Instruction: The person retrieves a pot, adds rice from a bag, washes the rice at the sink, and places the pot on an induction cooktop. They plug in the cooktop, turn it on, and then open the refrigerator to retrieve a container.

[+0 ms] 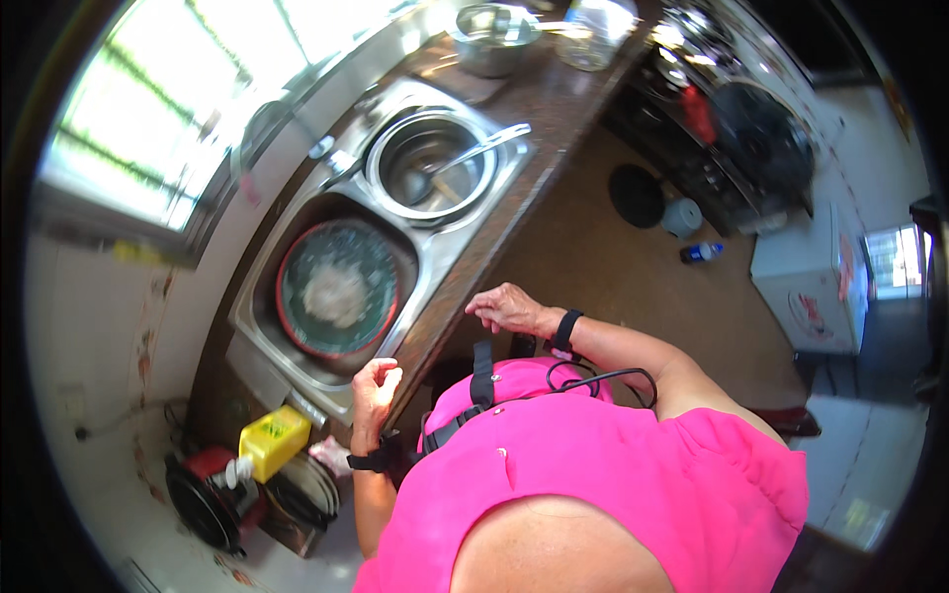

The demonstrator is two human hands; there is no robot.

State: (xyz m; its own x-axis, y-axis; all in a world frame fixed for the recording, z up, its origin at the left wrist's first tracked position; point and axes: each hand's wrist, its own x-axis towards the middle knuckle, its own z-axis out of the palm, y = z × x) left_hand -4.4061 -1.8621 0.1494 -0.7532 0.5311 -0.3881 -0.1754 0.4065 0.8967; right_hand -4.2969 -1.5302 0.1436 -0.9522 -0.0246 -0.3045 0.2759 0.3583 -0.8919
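Note:
My left hand [376,387] is at the front rim of the stainless steel sink [426,278], empty, thumb apart from the bent fingers. Just off the brown countertop edge hovers my right hand [508,307], loosely curled with nothing in it. In the nearer sink bowl sits a red-rimmed basin [291,337] of water, a pale patch in its middle; whether that is foam or something under the surface, I cannot tell. A metal pot [385,159] occupies the other bowl, with a metal ladle [482,144] leaning on its rim.
A faucet [337,161] stands behind the sink. Left are a yellow bottle [274,437] and a red-and-black cooker [207,497]. Farther along the counter are a saucepan [493,44] and a clear plastic jug [589,44]. A blue-labelled bottle [700,253] lies on the floor.

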